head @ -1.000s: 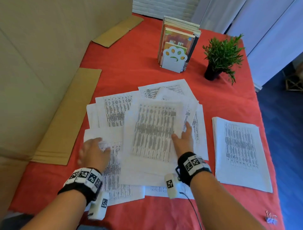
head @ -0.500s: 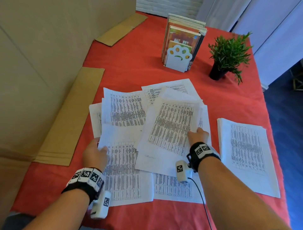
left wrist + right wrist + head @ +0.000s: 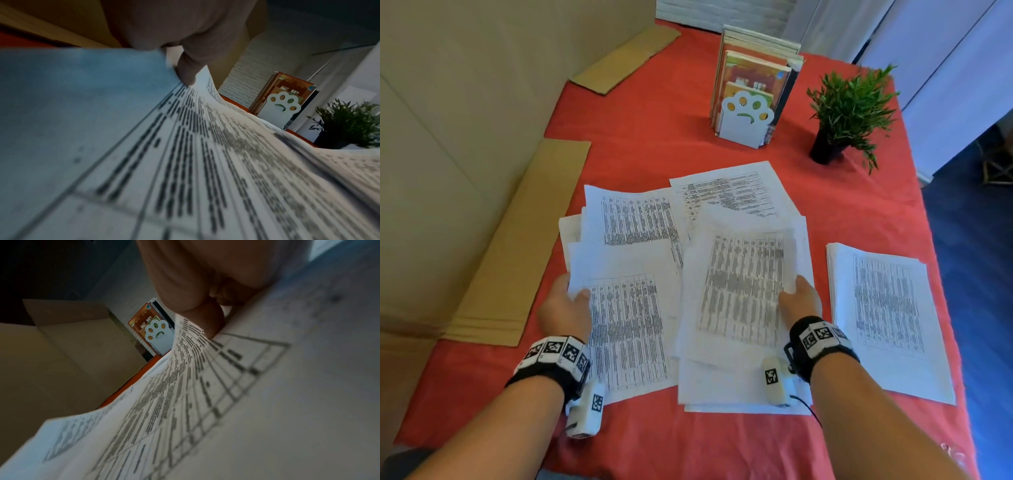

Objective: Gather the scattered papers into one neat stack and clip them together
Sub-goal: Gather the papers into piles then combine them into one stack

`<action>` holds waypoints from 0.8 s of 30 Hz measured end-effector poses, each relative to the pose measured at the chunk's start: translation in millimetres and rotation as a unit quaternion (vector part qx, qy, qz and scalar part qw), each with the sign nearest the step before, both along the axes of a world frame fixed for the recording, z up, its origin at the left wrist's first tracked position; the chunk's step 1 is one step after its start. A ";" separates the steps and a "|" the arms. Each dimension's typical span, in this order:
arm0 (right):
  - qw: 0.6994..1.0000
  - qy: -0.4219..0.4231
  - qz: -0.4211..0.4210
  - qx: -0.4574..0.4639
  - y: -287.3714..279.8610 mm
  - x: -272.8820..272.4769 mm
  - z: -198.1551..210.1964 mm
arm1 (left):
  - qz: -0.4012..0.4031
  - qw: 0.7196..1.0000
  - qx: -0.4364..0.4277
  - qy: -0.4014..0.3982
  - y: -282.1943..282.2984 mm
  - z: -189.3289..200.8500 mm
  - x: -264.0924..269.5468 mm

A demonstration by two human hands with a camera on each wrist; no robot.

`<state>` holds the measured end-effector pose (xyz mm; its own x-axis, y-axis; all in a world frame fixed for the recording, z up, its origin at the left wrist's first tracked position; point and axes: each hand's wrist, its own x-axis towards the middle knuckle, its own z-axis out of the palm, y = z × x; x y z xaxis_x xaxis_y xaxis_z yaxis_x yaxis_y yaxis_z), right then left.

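Scattered printed sheets (image 3: 633, 219) overlap in the middle of the red tablecloth (image 3: 654, 137). My left hand (image 3: 565, 303) grips the left edge of a near sheet (image 3: 626, 329), thumb (image 3: 187, 71) on top and fingers beneath. My right hand (image 3: 799, 298) pinches the right edge of a lifted sheet (image 3: 743, 287) lying on several others; the thumb (image 3: 213, 318) presses the paper (image 3: 267, 386). Both held edges curl up off the table. A squared stack of papers (image 3: 887, 315) lies apart at the right. A small pale clip (image 3: 948, 452) shows faintly near the front right corner.
A white paw-shaped book holder (image 3: 748, 120) full of books stands at the back, with a potted plant (image 3: 849, 106) to its right. Flat cardboard pieces (image 3: 524, 240) lie along the left beside a cardboard wall. The table's right edge drops to a blue floor.
My left hand went from lying on the papers to gripping a sheet's left edge. My right hand slid right with its sheet, toward the side stack.
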<state>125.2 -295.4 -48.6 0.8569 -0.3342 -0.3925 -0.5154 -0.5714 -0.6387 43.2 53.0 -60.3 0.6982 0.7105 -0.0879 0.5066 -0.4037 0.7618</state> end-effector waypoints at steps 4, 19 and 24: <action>1.000 0.020 0.010 -0.003 -14.5 -11.7 -2.2 | -0.003 0.998 0.051 -0.044 0.6 -0.3 -2.6; 0.992 0.048 -0.003 -0.118 7.1 -27.4 -2.2 | -0.025 0.990 0.068 0.123 -18.3 16.8 32.7; 0.996 0.031 0.010 -0.085 11.7 -30.1 0.8 | 0.004 0.996 -0.055 0.063 -17.6 18.1 33.7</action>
